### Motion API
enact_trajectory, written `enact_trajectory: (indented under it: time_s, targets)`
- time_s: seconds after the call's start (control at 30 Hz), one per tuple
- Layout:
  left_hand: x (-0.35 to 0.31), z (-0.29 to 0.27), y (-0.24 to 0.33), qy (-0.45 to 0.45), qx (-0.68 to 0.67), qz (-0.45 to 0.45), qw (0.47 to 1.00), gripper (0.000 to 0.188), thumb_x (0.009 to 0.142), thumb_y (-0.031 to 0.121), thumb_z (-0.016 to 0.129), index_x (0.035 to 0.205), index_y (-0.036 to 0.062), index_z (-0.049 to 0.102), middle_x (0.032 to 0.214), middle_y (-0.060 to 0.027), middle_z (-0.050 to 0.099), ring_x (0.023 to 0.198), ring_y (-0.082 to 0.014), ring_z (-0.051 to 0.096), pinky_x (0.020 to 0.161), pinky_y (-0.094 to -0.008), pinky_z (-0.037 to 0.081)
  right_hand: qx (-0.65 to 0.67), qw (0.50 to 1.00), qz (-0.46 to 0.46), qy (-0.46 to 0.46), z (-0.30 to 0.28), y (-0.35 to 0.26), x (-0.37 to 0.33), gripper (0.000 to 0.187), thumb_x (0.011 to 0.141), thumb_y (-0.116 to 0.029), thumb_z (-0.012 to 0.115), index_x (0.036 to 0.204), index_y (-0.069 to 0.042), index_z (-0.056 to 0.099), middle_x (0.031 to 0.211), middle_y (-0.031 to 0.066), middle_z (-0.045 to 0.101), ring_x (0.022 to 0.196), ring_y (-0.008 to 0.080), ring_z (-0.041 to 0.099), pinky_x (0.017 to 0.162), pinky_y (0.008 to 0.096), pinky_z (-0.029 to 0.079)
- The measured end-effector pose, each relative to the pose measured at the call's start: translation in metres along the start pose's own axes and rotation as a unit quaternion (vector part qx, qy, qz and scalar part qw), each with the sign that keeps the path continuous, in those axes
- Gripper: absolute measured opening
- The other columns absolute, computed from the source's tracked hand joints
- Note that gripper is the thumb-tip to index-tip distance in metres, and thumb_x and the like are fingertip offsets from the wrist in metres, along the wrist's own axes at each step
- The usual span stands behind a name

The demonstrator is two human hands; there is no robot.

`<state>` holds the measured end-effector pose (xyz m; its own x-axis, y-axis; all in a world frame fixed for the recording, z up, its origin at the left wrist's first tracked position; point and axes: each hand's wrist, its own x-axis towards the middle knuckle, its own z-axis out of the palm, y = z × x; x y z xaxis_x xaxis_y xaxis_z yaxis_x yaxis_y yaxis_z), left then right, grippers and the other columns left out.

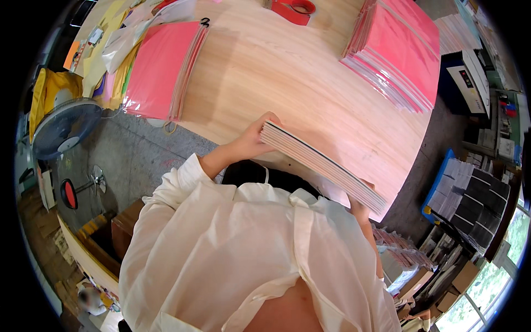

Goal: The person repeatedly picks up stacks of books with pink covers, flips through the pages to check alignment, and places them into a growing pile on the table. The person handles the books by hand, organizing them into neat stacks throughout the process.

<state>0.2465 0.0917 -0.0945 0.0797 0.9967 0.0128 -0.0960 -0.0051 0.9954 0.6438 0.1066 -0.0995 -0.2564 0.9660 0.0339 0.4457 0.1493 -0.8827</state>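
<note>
I hold a stack of thin pink booklets [323,166] edge-up between both hands, just above the near edge of a round wooden table [287,83]. My left hand [255,135] grips the stack's left end, fingers curled over the top corner. My right hand [359,206] holds the right end and is mostly hidden behind the stack. My white sleeves and shirt fill the lower middle of the view.
A pile of pink sleeved packs [398,50] lies at the table's far right, and another pink pile [163,69] at its left. Red tape dispenser [293,10] at the back. A fan [63,127] stands on the floor left; boxes of stacked goods [470,193] right.
</note>
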Motion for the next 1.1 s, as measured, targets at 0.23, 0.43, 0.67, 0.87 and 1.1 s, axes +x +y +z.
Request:
enact_trajectory:
  time_s: [0.23,0.43,0.67,0.87,1.1]
  targets:
    - [-0.012,0.008,0.000,-0.003,0.024,0.014,1.000,0.041,0.077,0.004,0.077,0.108,0.0069,0.052,0.105,-0.0046,0.057,0.099,-0.0136,0.056,0.089,-0.0276,0.046,0.103,0.994,-0.013,-0.045,0.006,0.041,-0.016,0.032,0.088,-0.013,0.072,0.109,-0.003,0.049,0.115,0.0216,0.064,0.108,0.0292,0.063,0.096,0.0388,0.050]
    - [-0.017,0.006,-0.002,-0.014,-0.012,-0.028,0.999,0.041,0.077,-0.004,0.071,0.112,0.0063,0.053,0.106,-0.0024,0.057,0.103,-0.0114,0.056,0.091,-0.0280,0.046,-0.062,0.946,0.101,-0.303,-0.067,-0.022,0.046,0.064,0.085,-0.001,0.065,0.144,-0.007,0.041,0.134,0.0164,0.057,0.126,0.0273,0.053,0.099,0.0374,0.049]
    - [-0.026,0.000,0.002,-0.054,0.048,0.040,0.997,0.032,0.080,-0.003,0.069,0.107,0.0058,0.055,0.107,-0.0053,0.058,0.104,-0.0171,0.056,0.092,-0.0303,0.044,0.047,0.908,0.078,-0.409,-0.009,-0.155,0.137,0.043,0.097,-0.007,0.055,0.139,-0.005,0.048,0.122,0.0142,0.065,0.114,0.0235,0.063,0.096,0.0350,0.050]
    - [-0.045,0.002,0.000,-0.089,-0.022,-0.007,0.996,0.033,0.082,-0.003,0.066,0.111,0.0057,0.054,0.114,-0.0074,0.058,0.109,-0.0200,0.054,0.096,-0.0327,0.043,-0.059,0.786,-0.046,-0.614,0.066,-0.192,0.131,0.052,0.098,-0.021,0.056,0.146,-0.007,0.042,0.103,0.0129,0.064,0.093,0.0231,0.061,0.084,0.0329,0.048]
    - [-0.040,-0.050,0.031,-0.177,0.029,0.029,0.983,0.067,0.075,0.006,0.077,0.136,0.0069,0.047,0.134,-0.0119,0.051,0.130,-0.0273,0.045,0.108,-0.0394,0.035,-0.073,0.777,-0.034,-0.625,0.071,-0.194,0.132,0.046,0.097,-0.024,0.056,0.140,-0.007,0.050,0.085,0.0113,0.056,0.078,0.0235,0.055,0.074,0.0346,0.046]
